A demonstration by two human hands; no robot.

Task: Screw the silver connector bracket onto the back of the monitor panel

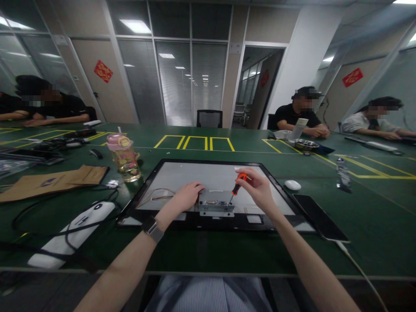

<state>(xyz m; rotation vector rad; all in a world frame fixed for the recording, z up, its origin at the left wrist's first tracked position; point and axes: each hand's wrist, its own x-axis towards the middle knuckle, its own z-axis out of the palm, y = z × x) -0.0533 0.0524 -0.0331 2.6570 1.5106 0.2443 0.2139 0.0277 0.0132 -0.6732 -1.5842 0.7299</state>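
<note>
My right hand (256, 186) is closed around the handle of an orange and black screwdriver (238, 184). The tool leans, its shaft pointing down at the right part of a small metal box (216, 209) with connector ports on its near side. Against the left edge of this box, the bent fingers of my left hand (187, 198) hold it; the thumb's grip is partly hidden. The box sits on the back of a flat display panel (169, 173) with a black frame, lying on the table. Thin wires (156, 195) run over the panel, left of my left hand.
On the green table (201, 251), a drink bottle (125, 158), a brown paper bag (55, 180) and a white power strip (74, 234) with black cables lie left. A phone (320, 216) and white earbud case (292, 185) lie right. Several people sit across the table.
</note>
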